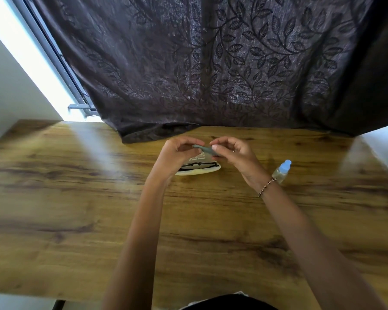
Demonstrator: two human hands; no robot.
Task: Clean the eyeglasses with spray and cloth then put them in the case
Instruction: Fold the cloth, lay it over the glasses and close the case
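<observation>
A grey cloth [205, 150] is pinched between both hands above the table's far middle. My left hand [177, 153] grips its left end and my right hand [233, 153] grips its right end. Just below them lies an open pale case [202, 172] on the wooden table [76, 198], with dark-framed eyeglasses [198, 164] lying folded in it. The hands partly hide the case's lid. A small clear spray bottle [282, 171] with a pale blue cap lies tilted to the right of my right wrist.
A dark leaf-patterned curtain [211, 63] hangs behind the table and its hem rests on the far edge. A bright window strip [31, 63] runs along the left. A beaded bracelet [267, 186] sits on my right wrist.
</observation>
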